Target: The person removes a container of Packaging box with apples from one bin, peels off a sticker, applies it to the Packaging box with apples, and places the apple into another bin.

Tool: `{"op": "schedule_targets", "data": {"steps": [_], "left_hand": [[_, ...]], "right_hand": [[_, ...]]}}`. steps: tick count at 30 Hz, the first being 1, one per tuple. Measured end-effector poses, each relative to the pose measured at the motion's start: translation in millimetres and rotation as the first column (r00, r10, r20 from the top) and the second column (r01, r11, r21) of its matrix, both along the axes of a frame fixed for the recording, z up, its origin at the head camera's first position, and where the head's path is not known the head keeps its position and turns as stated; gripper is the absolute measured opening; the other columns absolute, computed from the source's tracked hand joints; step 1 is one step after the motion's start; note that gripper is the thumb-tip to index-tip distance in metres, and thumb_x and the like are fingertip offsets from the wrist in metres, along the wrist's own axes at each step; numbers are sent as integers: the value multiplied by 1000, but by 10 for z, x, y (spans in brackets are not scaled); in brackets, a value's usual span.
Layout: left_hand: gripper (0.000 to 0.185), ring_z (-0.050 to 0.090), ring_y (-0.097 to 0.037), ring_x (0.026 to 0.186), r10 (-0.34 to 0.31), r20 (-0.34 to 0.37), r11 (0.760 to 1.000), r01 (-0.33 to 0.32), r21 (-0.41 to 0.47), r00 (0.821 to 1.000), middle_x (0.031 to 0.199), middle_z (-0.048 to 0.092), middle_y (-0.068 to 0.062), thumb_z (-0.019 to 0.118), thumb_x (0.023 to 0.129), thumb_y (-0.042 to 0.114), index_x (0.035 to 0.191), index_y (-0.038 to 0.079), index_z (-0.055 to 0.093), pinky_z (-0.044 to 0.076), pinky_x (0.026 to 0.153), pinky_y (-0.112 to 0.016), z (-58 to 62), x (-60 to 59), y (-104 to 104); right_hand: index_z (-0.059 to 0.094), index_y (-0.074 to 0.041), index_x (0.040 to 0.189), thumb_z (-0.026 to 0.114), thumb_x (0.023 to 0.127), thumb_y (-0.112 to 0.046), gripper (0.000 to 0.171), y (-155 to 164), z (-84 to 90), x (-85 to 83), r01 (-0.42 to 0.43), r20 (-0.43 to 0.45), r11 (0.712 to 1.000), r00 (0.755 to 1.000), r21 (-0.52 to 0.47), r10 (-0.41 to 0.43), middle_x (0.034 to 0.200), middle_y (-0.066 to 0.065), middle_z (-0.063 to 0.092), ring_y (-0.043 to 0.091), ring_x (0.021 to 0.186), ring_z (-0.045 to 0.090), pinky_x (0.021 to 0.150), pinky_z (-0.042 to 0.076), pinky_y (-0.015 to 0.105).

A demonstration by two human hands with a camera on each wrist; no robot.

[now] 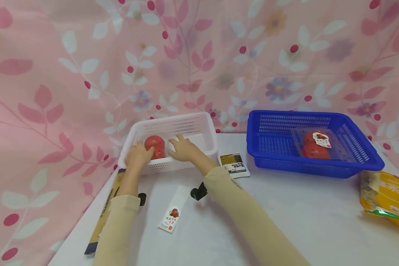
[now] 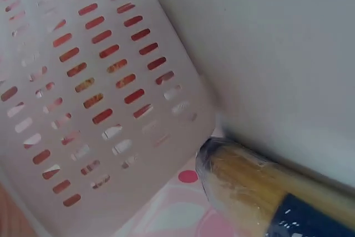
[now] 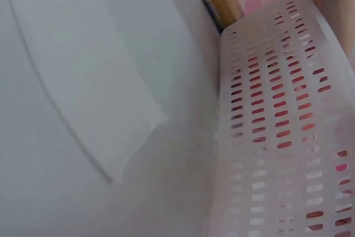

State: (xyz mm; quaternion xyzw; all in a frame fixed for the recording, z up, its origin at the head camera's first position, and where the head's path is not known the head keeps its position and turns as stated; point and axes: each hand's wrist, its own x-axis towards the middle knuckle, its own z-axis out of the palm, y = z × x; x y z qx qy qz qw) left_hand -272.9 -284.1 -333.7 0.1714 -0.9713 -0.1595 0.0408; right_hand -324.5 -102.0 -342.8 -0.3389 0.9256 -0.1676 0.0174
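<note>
The surface is white and backed on all sides by a pink curtain printed with leaves and flowers. Both hands reach into a white basket at the far left. A clear pack of tomatoes lies in it, between the two grips. The left hand rests against the pack's left side, fingers curved on it. The right hand lies just right of the pack with fingers spread; whether it touches cannot be told.

Right of the grips stands a blue basket holding a second tomato pack. Near the wrists lie a white label strip and a small dark-printed packet; a yellow bag lies at the far right.

The left wrist view alone shows the white basket's slotted wall close up, red showing through the slots, and the end of a long noodle pack touching the basket's corner. The right wrist view shows the same wall from the other side.
</note>
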Motion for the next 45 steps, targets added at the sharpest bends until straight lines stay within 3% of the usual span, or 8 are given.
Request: {"op": "schedule_targets", "data": {"steps": [7,13,18,21,24,29,34,45], "left_hand": [[67,36,-55,112,-16,98,1000,15,11,995,125,42,-34,40,91,48,129,-7,37,29,91,-62,59,-104,20],[84,33,-51,118,-158,124,985,146,94,980,133,26,-38,45,87,56,137,-8,24,30,94,-62,35,-172,-16],[86,30,-42,124,-331,66,929,313,198,941,136,27,-32,56,83,55,137,-4,26,28,98,-57,-16,-255,-61],[85,27,-39,128,-417,25,885,400,238,908,139,30,-28,61,82,50,139,-2,27,26,101,-54,-35,-286,-67],[87,26,-37,130,-458,14,858,437,271,889,143,27,-24,64,80,47,142,0,23,23,103,-54,-47,-295,-68],[91,21,-38,132,-488,27,839,460,290,872,149,18,-18,66,79,48,144,6,20,22,101,-58,-50,-307,-57],[83,14,-38,135,-510,25,835,488,255,860,152,3,-14,64,80,49,143,10,28,19,102,-59,-16,-317,-29],[72,18,-40,133,-504,-7,850,498,172,864,147,18,-25,53,89,44,140,0,31,19,104,-55,-64,-341,63]], "right_hand": [[19,-25,147,37,95,-44,58,-28,58,-8,-31,193,999,981,32,24,153,9,2,33,122,42,97,36,50],[16,-22,148,42,90,-52,70,-8,46,-38,16,287,1000,958,16,-20,151,13,6,36,124,38,97,33,54],[19,-18,147,47,88,-53,74,-8,14,-97,29,302,998,953,-54,-12,150,16,9,36,129,29,97,33,55],[22,-13,145,49,89,-50,73,-5,-9,-139,34,296,996,955,-88,-7,148,16,14,33,126,33,97,36,51],[25,-8,143,49,90,-45,69,-11,-30,-173,45,284,994,959,-100,-15,145,17,19,32,122,39,97,36,48],[29,-6,142,52,91,-37,63,-13,-44,-211,61,278,992,960,-112,-28,146,18,18,31,126,36,98,35,49],[31,-7,141,52,92,-35,61,-5,-26,-224,80,268,990,962,-115,-47,146,19,19,32,126,36,97,36,50],[36,-5,138,48,94,-33,54,-42,-24,-204,117,208,990,973,-74,-100,138,18,29,32,114,48,95,39,46]]}}
